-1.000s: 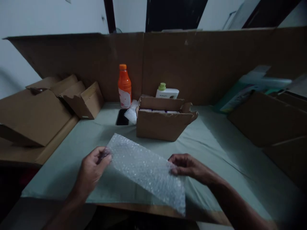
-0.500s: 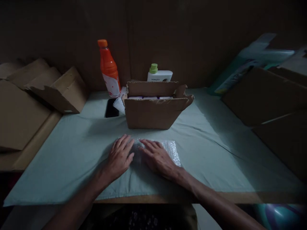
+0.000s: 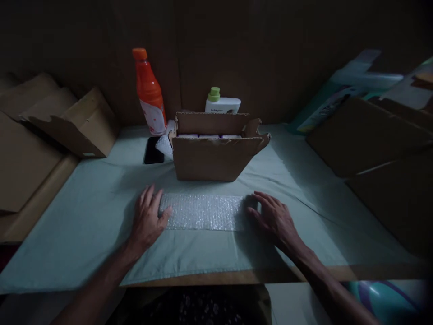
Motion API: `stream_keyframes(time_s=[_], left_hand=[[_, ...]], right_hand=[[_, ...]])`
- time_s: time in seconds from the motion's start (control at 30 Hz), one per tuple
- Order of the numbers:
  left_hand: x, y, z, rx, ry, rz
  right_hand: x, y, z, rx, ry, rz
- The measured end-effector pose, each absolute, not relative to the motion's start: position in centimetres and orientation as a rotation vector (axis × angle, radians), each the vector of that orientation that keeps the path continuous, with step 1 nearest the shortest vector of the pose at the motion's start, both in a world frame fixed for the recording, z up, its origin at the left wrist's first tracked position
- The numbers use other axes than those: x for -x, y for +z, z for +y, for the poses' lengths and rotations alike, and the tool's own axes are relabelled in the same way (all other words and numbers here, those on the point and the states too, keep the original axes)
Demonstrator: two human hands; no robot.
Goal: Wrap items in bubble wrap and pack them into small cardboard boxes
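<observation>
A flat strip of clear bubble wrap (image 3: 204,212) lies lengthwise across the cloth in front of me. My left hand (image 3: 149,215) is at its left end, fingers apart, with the thumb over the edge of the strip. At the right end, my right hand (image 3: 273,216) is held with its fingers loosely spread, close to the strip; whether it touches is unclear. Just behind the wrap stands an open cardboard box (image 3: 209,159) with several pale, purple-edged items (image 3: 209,136) inside, mostly hidden by its front wall.
Behind the box are an orange bottle (image 3: 149,97) and a white bottle with a green cap (image 3: 223,104). A black phone (image 3: 154,151) lies beside more bubble wrap (image 3: 164,146). Cardboard boxes (image 3: 91,122) stand left; a teal jug (image 3: 324,101) and cardboard (image 3: 368,135) are right.
Both hands have moved apart from the middle of the bubble wrap, the left to its left end and the right to its right end, uncovering the strip. The view has shifted slightly.
</observation>
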State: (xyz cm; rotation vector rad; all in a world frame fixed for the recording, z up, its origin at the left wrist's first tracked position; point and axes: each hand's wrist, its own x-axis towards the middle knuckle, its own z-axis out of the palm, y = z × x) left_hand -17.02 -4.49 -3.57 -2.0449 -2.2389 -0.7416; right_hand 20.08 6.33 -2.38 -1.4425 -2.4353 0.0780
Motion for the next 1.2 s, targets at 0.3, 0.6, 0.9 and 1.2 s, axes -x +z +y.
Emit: stream_keyframes(time_s=[0.3, 0.6, 0.9, 1.2], left_hand=[[14.6, -2.1, -5.1, 1.943, -1.112, -2.387], [14.2, -0.6, -7.0, 2.374, -1.223, -1.908], [16.1, 14.2, 0.3, 1.712, -1.432, -1.282], [16.8, 19.3, 12.2, 2.432, -0.303, -2.095]], right_hand=[[-16.4, -1.9, 5.9, 1.402, 0.448, -2.264], [-17.7, 0.3, 3.2, 1.128, 0.573, -2.274], [-14.1, 14.9, 10.4, 0.930, -0.174, -1.860], [-10.5, 19.6, 22.5, 1.496, 0.368, -2.858]])
